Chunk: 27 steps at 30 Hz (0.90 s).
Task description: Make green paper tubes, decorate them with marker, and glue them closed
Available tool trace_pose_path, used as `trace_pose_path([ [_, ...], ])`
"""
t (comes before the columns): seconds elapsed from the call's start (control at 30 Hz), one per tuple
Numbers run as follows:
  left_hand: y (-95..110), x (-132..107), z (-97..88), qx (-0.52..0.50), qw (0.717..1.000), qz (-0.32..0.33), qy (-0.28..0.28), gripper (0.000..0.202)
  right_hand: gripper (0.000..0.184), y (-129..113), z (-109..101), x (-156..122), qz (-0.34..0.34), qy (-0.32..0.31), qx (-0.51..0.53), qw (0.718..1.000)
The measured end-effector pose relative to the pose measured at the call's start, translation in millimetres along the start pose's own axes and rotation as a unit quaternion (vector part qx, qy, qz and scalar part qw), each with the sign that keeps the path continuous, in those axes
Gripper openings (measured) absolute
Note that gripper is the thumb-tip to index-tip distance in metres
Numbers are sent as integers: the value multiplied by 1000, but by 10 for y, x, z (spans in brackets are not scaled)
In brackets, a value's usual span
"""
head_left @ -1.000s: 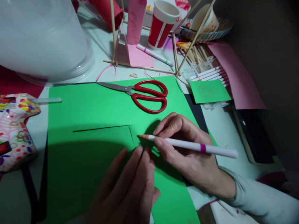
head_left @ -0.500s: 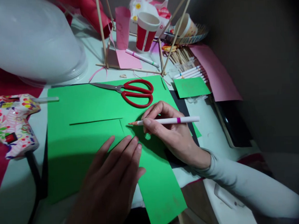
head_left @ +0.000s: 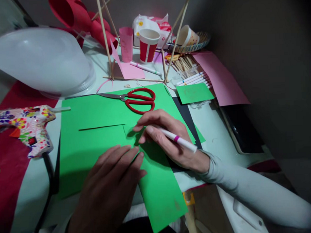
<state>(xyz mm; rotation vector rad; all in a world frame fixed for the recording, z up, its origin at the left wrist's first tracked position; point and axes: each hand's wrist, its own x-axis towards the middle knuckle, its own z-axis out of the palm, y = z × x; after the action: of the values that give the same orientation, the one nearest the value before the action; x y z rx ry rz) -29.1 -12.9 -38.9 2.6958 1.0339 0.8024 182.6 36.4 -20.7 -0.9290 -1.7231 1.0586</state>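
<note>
Head view. Right hand (head_left: pixel 169 139) above the right part of a large green sheet (head_left: pixel 94 106). Fingers closed on a white marker (head_left: pixel 184 142), thumb against the barrel; purple band showing, rear end slanting toward the near right. Tip hidden behind the fingers; cannot tell whether it meets the paper.

Left hand (head_left: pixel 110 179) palm down over the near part of the sheet, fingers extended, side by side with narrow gaps, grasping nothing visible. Fingertips close to the right hand, the two apart. A long dark line (head_left: pixel 102 127) crosses the green beyond the left hand; a fainter line drops from its right end. A green strip (head_left: pixel 162 197) runs from beside the left fingers toward the near edge, smudged at its near end; cannot tell whether it joins the sheet.

Scissors (head_left: pixel 122 97) with red handles lie on the far part of the sheet, handles to the right, blades apart only slightly if at all. Flower-patterned glue gun (head_left: pixel 28 117) left of the sheet, nozzle at left, stick protruding right. Black paper (head_left: pixel 184 112) shows from under the sheet's right side.

Farther back on the tabletop (head_left: pixel 209 135): wooden-stick frame (head_left: pixel 105 40), folded pink paper (head_left: pixel 132 71), red-and-white cup (head_left: pixel 148 48) upright. To the right, a small green card (head_left: pixel 195 94) just in front of a row of markers (head_left: pixel 191 79).
</note>
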Motion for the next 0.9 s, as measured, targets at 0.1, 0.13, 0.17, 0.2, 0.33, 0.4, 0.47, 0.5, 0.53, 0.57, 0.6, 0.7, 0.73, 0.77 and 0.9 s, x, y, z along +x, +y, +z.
trace_pose_path([
  [0.1,-70,-83,-22,-4,1000,17,-18,34,28,-52,-138,-70,-118,-182,-195,956],
  [0.13,-98,-116,-31,-7,999,17,-28,37,34,-73,-183,-106,-134,-235,-249,930],
  [0.17,-124,-148,-40,-8,999,16,-34,39,41,-90,-223,-146,-138,-275,-291,906],
  [0.2,-147,-175,-51,-5,999,13,-33,41,47,-103,-254,-190,-136,-294,-323,889],
  [0.33,-182,-212,-96,37,999,-11,-13,36,46,-103,-239,-390,-119,-231,-432,863],
  [0.4,-158,-194,-106,53,999,-10,-6,31,41,-89,-143,-487,-102,-158,-491,851],
  [0.47,-110,-170,-97,59,998,-18,-4,29,37,-87,-13,-568,-78,-91,-544,831],
  [0.5,-81,-162,-87,62,998,-26,-6,30,36,-95,52,-602,-60,-62,-568,819],
  [0.53,-52,-157,-76,65,997,-33,-11,33,35,-109,110,-631,-38,-33,-588,807],
  [0.57,-26,-156,-64,66,997,-37,-16,37,35,-129,156,-655,-14,-10,-605,796],
  [0.6,-4,-158,-55,63,997,-38,-19,42,36,-154,189,-677,10,11,-617,787],
  [0.7,25,-174,-48,41,998,-37,-20,61,37,-231,203,-736,74,48,-640,763],
  [0.73,27,-176,-51,37,998,-34,-27,65,37,-251,185,-754,89,52,-648,754],
  [0.77,27,-174,-54,37,998,-29,-37,67,36,-266,158,-771,98,50,-658,745],
  [0.9,36,-130,-44,90,995,-7,-53,59,33,-280,-10,-811,49,14,-665,745],
])
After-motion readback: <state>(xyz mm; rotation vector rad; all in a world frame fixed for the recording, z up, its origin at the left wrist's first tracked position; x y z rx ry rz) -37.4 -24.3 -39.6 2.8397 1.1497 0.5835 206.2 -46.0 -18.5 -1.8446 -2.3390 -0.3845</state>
